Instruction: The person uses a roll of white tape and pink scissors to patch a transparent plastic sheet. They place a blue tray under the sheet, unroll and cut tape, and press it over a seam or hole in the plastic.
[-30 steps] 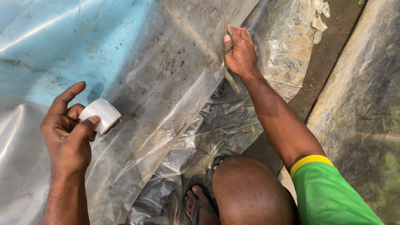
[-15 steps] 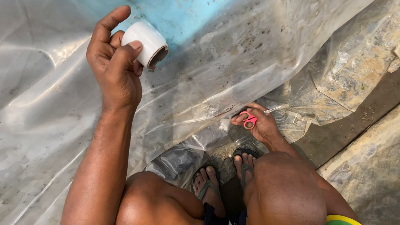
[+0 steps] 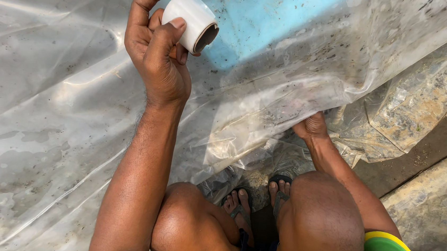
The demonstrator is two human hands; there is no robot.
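Left hand (image 3: 157, 56), raised over the clear crumpled plastic sheeting (image 3: 48, 127), closed on a small white tape roll with a cardboard core (image 3: 192, 16): light, stiff, best pinched across the core. Right hand (image 3: 311, 128) low, fingers tucked under the sheeting's limp, slippery edge; grip not visible.

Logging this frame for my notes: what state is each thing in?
White roll of clear tape: raised, gripped in left hand.
Clear plastic sheet: spread out, wrinkled, dirt-speckled.
Right hand: at sheet's folded edge, fingers hidden beneath.
Dark sandals: worn on feet.
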